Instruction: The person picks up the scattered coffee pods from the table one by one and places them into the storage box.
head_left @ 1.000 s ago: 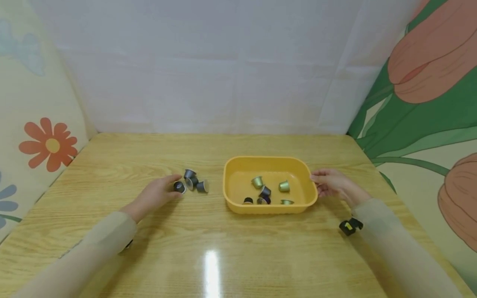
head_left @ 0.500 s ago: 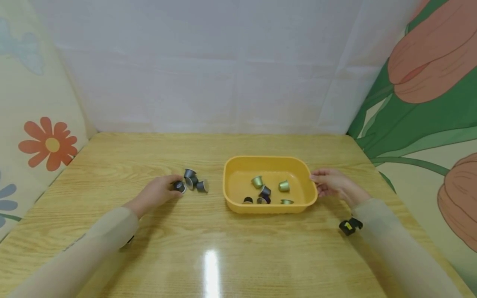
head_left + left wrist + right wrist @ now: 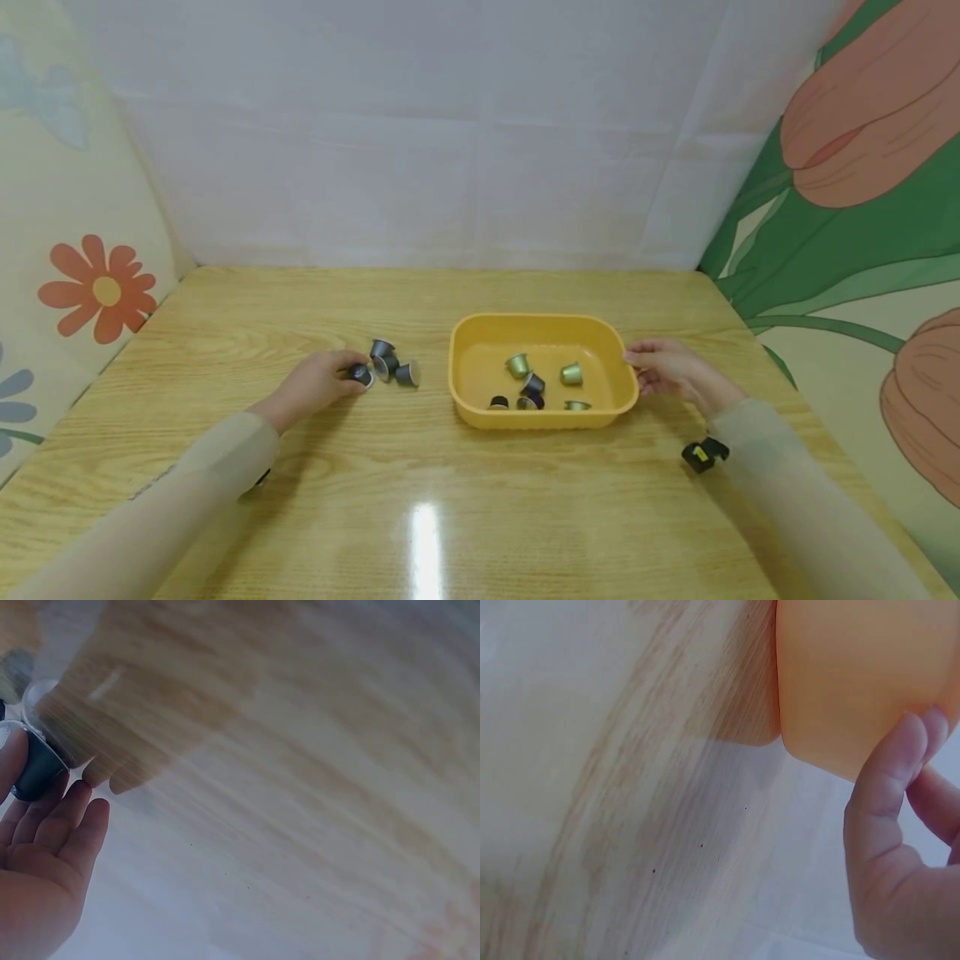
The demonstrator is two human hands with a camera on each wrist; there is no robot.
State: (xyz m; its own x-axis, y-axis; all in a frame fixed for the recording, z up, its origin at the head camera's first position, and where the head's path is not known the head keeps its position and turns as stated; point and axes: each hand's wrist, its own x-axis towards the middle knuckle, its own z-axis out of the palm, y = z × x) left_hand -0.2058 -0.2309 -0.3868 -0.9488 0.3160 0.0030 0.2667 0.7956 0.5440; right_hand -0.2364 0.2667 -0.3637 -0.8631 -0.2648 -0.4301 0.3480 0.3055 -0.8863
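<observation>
On the left of the table, my left hand pinches a dark coffee capsule between thumb and fingers. The left wrist view shows the thumb over the lid of this capsule and the fingers behind its body. Three more dark capsules lie in a cluster just beyond the fingertips. Right of the middle stands a yellow plastic basket containing green capsules and dark capsules. My right hand holds the basket's right end, its thumb against the outer wall.
A small black device with a yellow mark sits at the right wrist. The wooden table ends at a white cloth backdrop. Flower-printed panels flank both sides.
My left thumb and fingers have closed in on the nearest dark capsule, which has barely moved. The right hand and the basket stay where they were.
</observation>
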